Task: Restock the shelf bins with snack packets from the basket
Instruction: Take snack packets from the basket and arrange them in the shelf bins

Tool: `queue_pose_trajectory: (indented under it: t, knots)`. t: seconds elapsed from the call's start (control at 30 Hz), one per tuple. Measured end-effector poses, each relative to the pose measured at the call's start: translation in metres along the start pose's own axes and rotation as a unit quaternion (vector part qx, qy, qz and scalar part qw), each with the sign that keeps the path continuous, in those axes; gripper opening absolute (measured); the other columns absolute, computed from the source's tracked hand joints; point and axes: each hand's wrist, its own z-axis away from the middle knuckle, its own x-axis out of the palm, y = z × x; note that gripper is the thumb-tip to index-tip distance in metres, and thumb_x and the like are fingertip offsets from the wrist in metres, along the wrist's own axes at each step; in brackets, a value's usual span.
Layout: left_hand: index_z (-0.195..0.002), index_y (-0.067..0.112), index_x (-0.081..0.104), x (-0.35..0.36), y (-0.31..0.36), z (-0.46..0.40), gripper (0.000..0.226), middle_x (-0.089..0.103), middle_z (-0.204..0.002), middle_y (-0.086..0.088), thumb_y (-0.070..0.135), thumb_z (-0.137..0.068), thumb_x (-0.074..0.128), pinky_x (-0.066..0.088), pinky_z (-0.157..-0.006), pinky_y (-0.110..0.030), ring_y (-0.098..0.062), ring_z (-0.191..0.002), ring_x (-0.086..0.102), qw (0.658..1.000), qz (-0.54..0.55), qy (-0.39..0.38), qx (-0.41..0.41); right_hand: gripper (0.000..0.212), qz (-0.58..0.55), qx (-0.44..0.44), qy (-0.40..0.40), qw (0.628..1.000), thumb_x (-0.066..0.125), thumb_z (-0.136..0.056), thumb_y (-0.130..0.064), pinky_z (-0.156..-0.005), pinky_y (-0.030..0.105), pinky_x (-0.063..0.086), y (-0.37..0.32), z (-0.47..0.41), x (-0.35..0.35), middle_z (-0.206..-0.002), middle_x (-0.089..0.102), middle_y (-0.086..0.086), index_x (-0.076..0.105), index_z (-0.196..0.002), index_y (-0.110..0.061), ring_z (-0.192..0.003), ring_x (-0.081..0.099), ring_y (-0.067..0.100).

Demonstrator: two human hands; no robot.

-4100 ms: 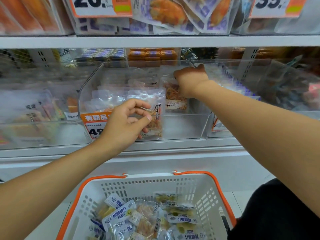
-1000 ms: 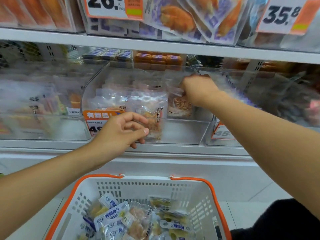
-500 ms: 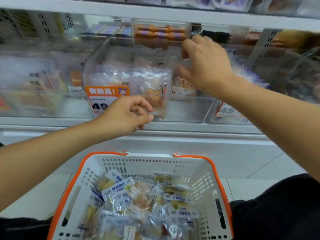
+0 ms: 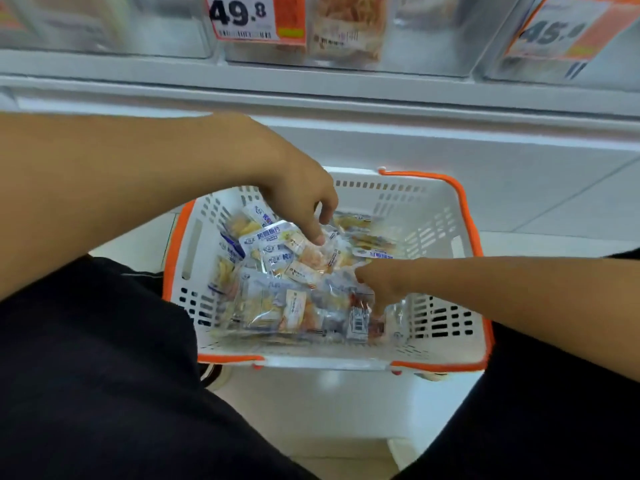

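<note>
Basket half full of packets, much restocking left; left hand fingertips touch one, right hand fingers buried, grip unclear.

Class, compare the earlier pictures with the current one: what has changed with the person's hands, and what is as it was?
Both hands came down from the shelf bin into the basket. The left hand and right hand now reach among the snack packets; the earlier hold on a packet at the bin is gone. The basket remains on the floor, full of packets.
</note>
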Motion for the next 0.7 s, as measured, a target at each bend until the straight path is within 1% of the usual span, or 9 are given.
queue_pose_trajectory:
  t: [0.07, 0.13, 0.2, 0.27, 0.4, 0.47, 0.6, 0.63, 0.7]
  knots:
    - [-0.135, 0.028, 0.049, 0.001, 0.0, 0.001, 0.051, 0.038, -0.088, 0.022, 0.056, -0.093, 0.054, 0.036, -0.086, -0.029, -0.013, -0.095, 0.045, 1.0, -0.005, 0.003, 0.004, 0.078, -0.021, 0.03, 0.014, 0.999, 0.084, -0.076, -0.036, -0.086, 0.034, 0.05, 0.003, -0.01, 0.021, -0.129, 0.058, 0.013, 0.041, -0.135, -0.009, -0.111, 0.058, 0.028]
    - [-0.136, 0.028, 0.049, 0.004, -0.004, 0.003, 0.052, 0.035, -0.086, 0.022, 0.056, -0.093, 0.054, 0.036, -0.086, -0.029, -0.013, -0.095, 0.043, 1.0, -0.02, -0.001, -0.007, 0.078, -0.044, 0.052, 0.038, 0.997, 0.084, -0.076, -0.034, -0.078, 0.033, 0.046, 0.004, -0.015, 0.032, -0.126, 0.058, 0.012, 0.039, -0.135, -0.01, -0.108, 0.058, 0.028]
    - [-0.138, 0.026, 0.048, 0.005, -0.011, 0.004, 0.054, 0.034, -0.086, 0.02, 0.055, -0.093, 0.054, 0.036, -0.085, -0.029, -0.014, -0.094, 0.043, 0.999, -0.027, -0.009, -0.022, 0.069, -0.042, 0.06, 0.056, 0.996, 0.081, -0.08, -0.033, -0.074, 0.032, 0.045, 0.003, -0.02, 0.033, -0.122, 0.059, 0.01, 0.042, -0.132, -0.009, -0.1, 0.058, 0.026]
    - [-0.138, 0.025, 0.047, 0.006, -0.016, 0.003, 0.054, 0.034, -0.086, 0.019, 0.055, -0.094, 0.054, 0.036, -0.085, -0.029, -0.014, -0.093, 0.043, 0.999, -0.026, -0.011, -0.029, 0.059, -0.032, 0.054, 0.057, 0.996, 0.078, -0.083, -0.033, -0.077, 0.033, 0.051, 0.001, -0.025, 0.031, -0.115, 0.062, 0.008, 0.048, -0.128, -0.008, -0.092, 0.057, 0.022]
    - [-0.138, 0.025, 0.048, 0.007, -0.019, 0.004, 0.052, 0.036, -0.089, 0.017, 0.053, -0.094, 0.053, 0.037, -0.085, -0.028, -0.013, -0.095, 0.044, 0.999, -0.025, -0.006, -0.032, 0.084, -0.026, 0.053, 0.069, 0.996, 0.08, -0.08, -0.033, -0.082, 0.035, 0.051, 0.0, -0.03, 0.034, -0.128, 0.054, 0.013, 0.032, -0.144, -0.008, -0.108, 0.058, 0.028]
    - [-0.137, 0.025, 0.049, 0.008, -0.019, 0.005, 0.052, 0.04, -0.096, 0.014, 0.053, -0.094, 0.054, 0.037, -0.086, -0.028, -0.013, -0.096, 0.045, 0.999, -0.024, -0.004, -0.03, 0.075, -0.051, 0.055, 0.055, 0.996, 0.081, -0.079, -0.031, -0.08, 0.034, 0.053, 0.003, -0.033, 0.038, -0.119, 0.059, 0.011, 0.04, -0.137, -0.009, -0.103, 0.06, 0.026]
    - [-0.136, 0.026, 0.05, 0.008, -0.019, 0.006, 0.051, 0.044, -0.103, 0.011, 0.054, -0.093, 0.055, 0.037, -0.086, -0.027, -0.013, -0.098, 0.046, 0.999, -0.023, -0.002, -0.026, 0.041, -0.058, 0.05, 0.013, 0.997, 0.076, -0.085, -0.034, -0.077, 0.029, 0.05, 0.006, -0.034, 0.035, -0.1, 0.063, 0.006, 0.063, -0.112, -0.007, -0.089, 0.059, 0.021]
    - [-0.136, 0.026, 0.05, 0.008, -0.02, 0.006, 0.052, 0.044, -0.103, 0.012, 0.054, -0.093, 0.055, 0.037, -0.086, -0.027, -0.013, -0.097, 0.046, 0.999, -0.024, -0.007, -0.026, 0.037, -0.066, 0.047, 0.0, 0.997, 0.073, -0.088, -0.034, -0.077, 0.029, 0.052, 0.006, -0.033, 0.03, -0.1, 0.065, 0.007, 0.065, -0.111, -0.006, -0.088, 0.062, 0.021]
    - [-0.136, 0.026, 0.049, 0.007, -0.021, 0.007, 0.053, 0.044, -0.104, 0.012, 0.055, -0.092, 0.055, 0.038, -0.087, -0.028, -0.013, -0.097, 0.046, 0.999, -0.025, -0.016, -0.03, 0.033, -0.147, 0.051, -0.038, 0.987, 0.07, -0.092, -0.027, -0.071, 0.032, 0.06, 0.01, -0.027, 0.013, -0.097, 0.067, 0.011, 0.064, -0.109, 0.0, -0.084, 0.071, 0.025]
